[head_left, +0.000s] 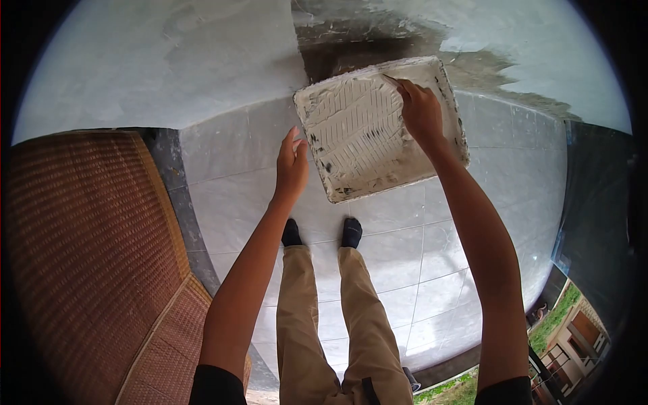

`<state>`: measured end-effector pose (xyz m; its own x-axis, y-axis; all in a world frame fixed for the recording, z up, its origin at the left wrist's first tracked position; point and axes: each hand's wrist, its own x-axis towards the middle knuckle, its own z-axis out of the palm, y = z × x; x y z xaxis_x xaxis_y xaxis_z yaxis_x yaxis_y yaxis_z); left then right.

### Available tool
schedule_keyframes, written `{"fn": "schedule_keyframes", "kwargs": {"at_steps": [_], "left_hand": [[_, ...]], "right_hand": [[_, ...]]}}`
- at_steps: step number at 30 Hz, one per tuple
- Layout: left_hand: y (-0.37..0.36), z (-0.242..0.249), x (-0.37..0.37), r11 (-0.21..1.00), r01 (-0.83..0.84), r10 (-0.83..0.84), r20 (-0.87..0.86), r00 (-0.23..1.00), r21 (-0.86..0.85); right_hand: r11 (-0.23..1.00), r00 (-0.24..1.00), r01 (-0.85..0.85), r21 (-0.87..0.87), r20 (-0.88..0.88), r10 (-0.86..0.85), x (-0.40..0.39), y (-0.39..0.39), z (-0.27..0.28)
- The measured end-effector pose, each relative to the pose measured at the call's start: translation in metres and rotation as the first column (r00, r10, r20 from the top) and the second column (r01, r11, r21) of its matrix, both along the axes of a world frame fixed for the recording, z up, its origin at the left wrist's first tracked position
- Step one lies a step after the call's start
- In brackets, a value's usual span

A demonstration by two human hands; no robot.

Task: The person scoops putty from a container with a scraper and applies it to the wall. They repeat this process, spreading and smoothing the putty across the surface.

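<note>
A wide paint tray (364, 128) with a ribbed bottom is coated in off-white paste, and dark patches show through between the ribs. My right hand (424, 111) is over the tray's upper right part, fingers curled around a thin, dark-edged scraper-like tool (390, 79). Only the tool's tip sticks out at the left of the fist; the rest is hidden. Just outside the tray's left edge is my left hand (292, 165), its thumb and fingers apart and nothing in them.
Behind the tray rises a wall (229, 67) with pale grey coating and darker uncoated patches (368, 30). Grey tiles (385, 270) cover the floor where my feet stand. A brown woven mat (94, 250) is at the left, and a dark sheet (597, 209) at the right.
</note>
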<state>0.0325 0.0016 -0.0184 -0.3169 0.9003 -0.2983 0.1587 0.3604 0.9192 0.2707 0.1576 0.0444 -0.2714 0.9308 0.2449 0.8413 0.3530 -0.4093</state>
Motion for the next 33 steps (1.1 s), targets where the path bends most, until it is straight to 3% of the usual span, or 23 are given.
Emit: {"fn": "schedule_keyframes", "kwargs": {"at_steps": [4,8,13,16,18,21,24,26,30,33], "left_hand": [[-0.001,-0.014,0.008,0.999,-0.043,0.043,0.019,0.999,0.014],[-0.001,-0.024,0.010,0.999,-0.038,0.038,0.036,0.999,0.002],[0.000,-0.030,0.012,0.998,-0.065,0.069,0.164,0.984,-0.028],[0.003,-0.038,0.014,0.992,-0.113,0.101,0.196,0.975,0.050],[0.002,-0.024,0.015,0.993,-0.109,0.117,0.265,0.957,-0.047],[0.003,-0.026,0.014,0.992,-0.119,0.125,0.275,0.953,-0.039],[0.003,-0.022,0.012,0.992,-0.109,0.122,0.358,0.926,-0.058],[0.003,-0.022,0.011,0.992,-0.114,0.125,0.364,0.923,-0.051],[0.004,-0.026,0.011,0.994,-0.107,0.113,0.334,0.936,-0.036],[0.002,-0.015,0.010,0.992,-0.108,0.127,0.407,0.905,-0.070]], "right_hand": [[0.987,0.992,-0.102,0.127,0.093,0.090,-0.006,0.010,-0.018],[0.983,0.986,-0.128,0.133,0.126,0.111,-0.009,0.012,-0.028],[0.999,0.991,-0.024,0.041,0.131,0.019,-0.017,0.012,-0.028],[1.000,0.994,-0.015,0.013,0.106,0.013,-0.020,0.006,-0.029],[0.999,0.997,-0.016,-0.033,0.070,0.018,-0.028,-0.006,-0.028],[0.996,0.999,-0.045,-0.074,0.024,0.047,-0.045,-0.026,-0.027],[0.995,1.000,0.006,-0.100,-0.017,-0.008,-0.055,-0.033,-0.023],[0.977,0.998,0.057,-0.204,-0.015,-0.062,-0.057,-0.035,-0.017],[0.972,0.993,0.062,-0.228,-0.087,-0.083,-0.057,-0.046,-0.023],[0.941,0.971,0.184,-0.285,-0.096,-0.220,-0.058,-0.048,-0.025]]}}
